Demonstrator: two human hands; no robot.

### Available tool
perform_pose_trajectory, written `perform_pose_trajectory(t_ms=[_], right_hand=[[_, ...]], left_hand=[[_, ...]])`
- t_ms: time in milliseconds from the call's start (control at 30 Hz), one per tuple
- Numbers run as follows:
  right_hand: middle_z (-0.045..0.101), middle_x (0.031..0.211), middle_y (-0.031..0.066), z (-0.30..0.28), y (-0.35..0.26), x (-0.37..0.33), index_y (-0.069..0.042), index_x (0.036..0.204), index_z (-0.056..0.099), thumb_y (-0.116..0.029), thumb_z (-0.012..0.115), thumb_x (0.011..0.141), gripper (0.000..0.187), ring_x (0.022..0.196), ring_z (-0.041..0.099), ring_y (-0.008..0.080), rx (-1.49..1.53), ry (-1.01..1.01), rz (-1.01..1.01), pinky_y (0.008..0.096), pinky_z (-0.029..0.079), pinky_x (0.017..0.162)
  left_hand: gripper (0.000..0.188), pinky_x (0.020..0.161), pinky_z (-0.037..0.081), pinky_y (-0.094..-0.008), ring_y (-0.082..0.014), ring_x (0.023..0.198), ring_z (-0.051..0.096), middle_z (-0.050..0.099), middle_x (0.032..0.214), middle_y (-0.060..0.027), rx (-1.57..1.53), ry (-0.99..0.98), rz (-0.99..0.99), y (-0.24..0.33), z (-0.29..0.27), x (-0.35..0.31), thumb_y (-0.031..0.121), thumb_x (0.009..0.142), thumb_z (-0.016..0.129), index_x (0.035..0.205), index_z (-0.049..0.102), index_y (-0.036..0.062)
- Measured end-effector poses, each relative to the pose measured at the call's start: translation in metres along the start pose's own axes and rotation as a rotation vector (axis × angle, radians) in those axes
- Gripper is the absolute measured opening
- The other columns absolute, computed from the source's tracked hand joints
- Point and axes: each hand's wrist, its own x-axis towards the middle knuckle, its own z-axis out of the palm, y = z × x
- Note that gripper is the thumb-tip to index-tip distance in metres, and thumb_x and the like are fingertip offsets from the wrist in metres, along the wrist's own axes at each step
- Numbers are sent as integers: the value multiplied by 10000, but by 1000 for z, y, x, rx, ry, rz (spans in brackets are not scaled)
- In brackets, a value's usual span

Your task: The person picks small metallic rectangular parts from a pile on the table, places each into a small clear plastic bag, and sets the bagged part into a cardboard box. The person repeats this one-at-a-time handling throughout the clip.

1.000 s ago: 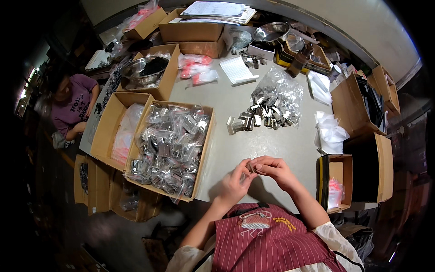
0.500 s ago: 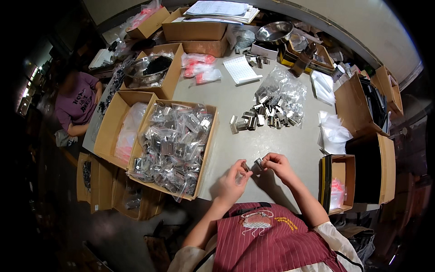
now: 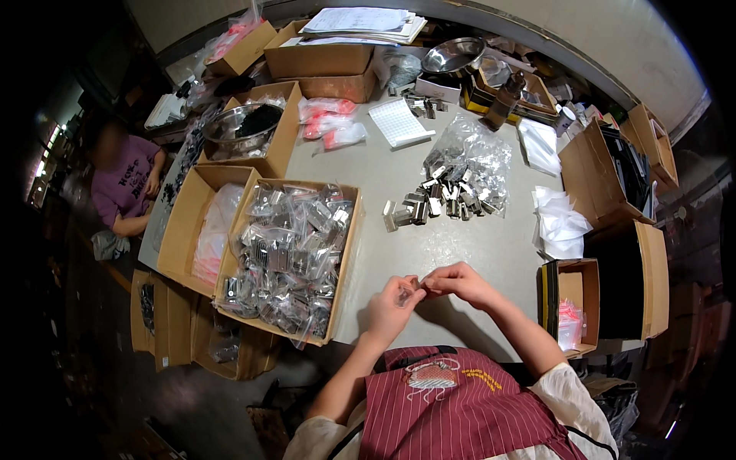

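Observation:
Near the table's front edge, my left hand (image 3: 389,310) has its fingers closed round a small clear plastic bag (image 3: 404,295). Fingers pinched, my right hand (image 3: 460,285) meets the left fingertips at the bag; whatever sits between its fingers is hidden. Beyond the hands lies a heap of shiny metal pieces (image 3: 454,192), bent like small brackets, partly spilling from a large clear bag (image 3: 491,157). To the left stands a cardboard box (image 3: 346,268) filled with bagged metal pieces (image 3: 287,257).
A box of empty clear bags (image 3: 218,234) adjoins on the left; a small box with red-edged bags (image 3: 569,326) is at right. Behind are a steel bowl (image 3: 222,138), a gridded white sheet (image 3: 400,121) and a brown bottle (image 3: 502,103). A co-worker (image 3: 126,176) sits far left.
My right hand has moved left with a metal piece and now touches the left fingertips; the piece is no longer visible. The whole view has shifted slightly.

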Motion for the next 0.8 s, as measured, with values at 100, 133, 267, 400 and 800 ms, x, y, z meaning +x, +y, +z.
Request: perform_pose_trajectory(t_ms=[100, 133, 267, 400, 800], right_hand=[[712, 842, 100, -12, -17, 41, 49, 908, 727, -168, 648, 949, 234, 760, 670, 147, -465, 213, -213, 313, 542, 716], [690, 946, 170, -13, -35, 54, 51, 973, 701, -156, 692, 890, 224, 839, 689, 253, -707, 359, -273, 359, 545, 751], [597, 1110, 173, -30, -56, 92, -17, 1155, 641, -140, 736, 775, 411, 1040, 601, 366, -1006, 686, -566, 450, 508, 889], [629, 996, 109, -46, -35, 111, -47, 949, 623, -139, 675, 764, 214, 972, 614, 340, -1373, 508, -610, 457, 512, 819], [629, 877, 139, 7, -93, -30, 9, 1154, 560, -25, 615, 762, 397, 878, 643, 317, -1151, 99, -768, 386, 537, 772]], left_hand=[[195, 821, 546, -272, -142, 921, 673, 708, 1000, -110, -343, 21, -267, -26, -4, 3, 102, 918, 736, 956, 574, 1], [193, 833, 539, -268, -144, 938, 666, 704, 1015, -117, -419, 60, -293, -36, -6, 0, 96, 919, 734, 947, 570, -1], [187, 871, 522, -265, -156, 982, 647, 689, 1039, -150, -537, 148, -339, -35, -10, 3, 66, 919, 724, 921, 549, 1], [196, 892, 517, -282, -160, 1008, 635, 682, 1058, -160, -547, 174, -322, -41, -13, 7, 37, 909, 725, 929, 533, 6], [162, 945, 506, -294, -180, 1071, 639, 683, 1050, -136, -755, -137, -289, 17, -20, 27, -9, 905, 708, 958, 558, 18]])
